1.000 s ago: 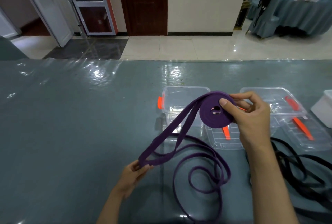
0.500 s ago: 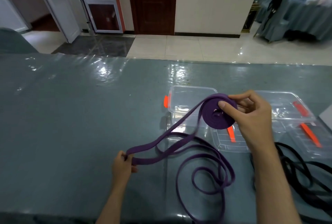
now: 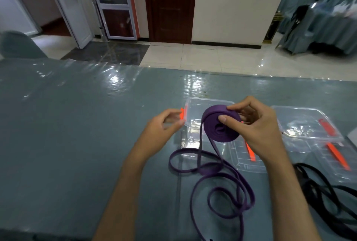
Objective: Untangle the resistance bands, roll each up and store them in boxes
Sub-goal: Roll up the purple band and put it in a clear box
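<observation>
Above the open boxes (image 3: 209,105), the purple band (image 3: 222,128) is pinched, half rolled, by the right hand (image 3: 257,124); the loose-fingered, empty left hand (image 3: 162,126) is needed to feed slack.

- Beyond my hands, a dark wooden door (image 3: 170,5) stands shut.
- Far left, a white glazed door (image 3: 72,7) hangs open.
- Far right, draped chairs (image 3: 324,28).

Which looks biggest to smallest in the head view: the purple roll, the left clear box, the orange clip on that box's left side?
1. Left clear box, partly hidden behind the roll.
2. Purple roll, nearer the camera, so possibly flattered.
3. Orange clip, clearly smallest.
</observation>
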Demonstrator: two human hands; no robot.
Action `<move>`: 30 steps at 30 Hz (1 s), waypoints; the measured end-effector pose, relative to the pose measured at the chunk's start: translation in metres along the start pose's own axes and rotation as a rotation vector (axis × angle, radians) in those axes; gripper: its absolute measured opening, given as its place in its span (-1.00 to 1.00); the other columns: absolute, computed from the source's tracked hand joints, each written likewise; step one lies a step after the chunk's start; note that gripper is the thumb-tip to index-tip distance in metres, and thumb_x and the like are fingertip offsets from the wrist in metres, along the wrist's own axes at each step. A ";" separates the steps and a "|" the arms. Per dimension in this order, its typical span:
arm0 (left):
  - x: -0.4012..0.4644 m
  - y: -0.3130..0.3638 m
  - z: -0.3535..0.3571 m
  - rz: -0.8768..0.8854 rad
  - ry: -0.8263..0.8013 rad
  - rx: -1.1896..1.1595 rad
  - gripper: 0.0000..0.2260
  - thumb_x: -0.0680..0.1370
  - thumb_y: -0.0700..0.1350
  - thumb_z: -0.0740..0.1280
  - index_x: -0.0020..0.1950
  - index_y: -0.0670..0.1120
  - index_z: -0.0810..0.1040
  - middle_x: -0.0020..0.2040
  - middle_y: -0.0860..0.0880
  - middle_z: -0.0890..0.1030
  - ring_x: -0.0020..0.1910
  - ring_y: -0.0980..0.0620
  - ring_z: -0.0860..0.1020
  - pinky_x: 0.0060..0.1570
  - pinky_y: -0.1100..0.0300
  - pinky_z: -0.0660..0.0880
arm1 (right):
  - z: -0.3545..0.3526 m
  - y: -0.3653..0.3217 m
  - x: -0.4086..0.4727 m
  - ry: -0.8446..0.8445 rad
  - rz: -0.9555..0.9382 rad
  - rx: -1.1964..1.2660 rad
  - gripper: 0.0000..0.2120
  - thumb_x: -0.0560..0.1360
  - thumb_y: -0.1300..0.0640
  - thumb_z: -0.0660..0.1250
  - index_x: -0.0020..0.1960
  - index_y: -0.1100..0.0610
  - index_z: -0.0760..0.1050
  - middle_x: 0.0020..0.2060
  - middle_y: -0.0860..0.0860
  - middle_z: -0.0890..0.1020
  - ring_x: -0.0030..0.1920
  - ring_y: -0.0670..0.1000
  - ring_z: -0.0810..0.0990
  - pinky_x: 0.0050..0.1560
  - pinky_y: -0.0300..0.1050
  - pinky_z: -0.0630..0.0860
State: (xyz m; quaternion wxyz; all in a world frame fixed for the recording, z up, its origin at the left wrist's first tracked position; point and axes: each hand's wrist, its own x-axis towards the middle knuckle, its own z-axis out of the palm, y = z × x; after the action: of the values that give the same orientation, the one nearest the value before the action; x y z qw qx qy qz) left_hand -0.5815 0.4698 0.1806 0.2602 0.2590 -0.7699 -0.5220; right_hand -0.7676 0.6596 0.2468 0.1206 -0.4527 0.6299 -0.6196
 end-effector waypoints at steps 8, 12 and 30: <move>0.029 0.068 0.036 0.296 -0.219 -0.217 -0.72 0.49 -0.21 0.59 0.16 -0.02 0.66 0.10 -0.02 0.73 0.13 0.01 0.71 0.21 0.15 0.61 | -0.017 0.003 0.005 -0.074 0.022 0.028 -0.71 0.39 0.10 0.63 0.03 0.04 0.60 -0.07 0.05 0.78 -0.03 0.07 0.78 -0.02 -0.05 0.71; 0.037 0.064 0.046 0.264 -0.252 -0.285 -0.73 0.47 -0.19 0.61 0.09 -0.08 0.61 0.04 -0.10 0.70 0.05 -0.11 0.71 0.09 0.12 0.65 | -0.027 0.010 0.007 -0.107 0.114 0.098 -0.60 0.42 0.11 0.64 0.15 -0.06 0.54 -0.07 0.09 0.79 -0.10 0.13 0.79 -0.11 -0.08 0.71; 0.057 0.044 0.036 0.232 -0.170 -0.329 -0.61 0.41 -0.09 0.66 0.13 0.10 0.58 0.01 -0.01 0.73 -0.04 -0.03 0.74 0.03 0.20 0.64 | -0.014 0.035 0.044 -0.133 0.329 0.402 -0.74 0.32 -0.06 0.69 -0.08 -0.01 0.73 -0.19 0.10 0.79 -0.24 -0.03 0.75 -0.24 -0.22 0.63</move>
State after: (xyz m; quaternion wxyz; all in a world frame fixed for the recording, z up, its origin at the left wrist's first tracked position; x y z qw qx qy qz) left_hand -0.6526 0.4695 0.2178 0.2912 0.0776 -0.7184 -0.6270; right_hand -0.8167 0.6308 0.2363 0.3483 -0.3508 0.5501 -0.6730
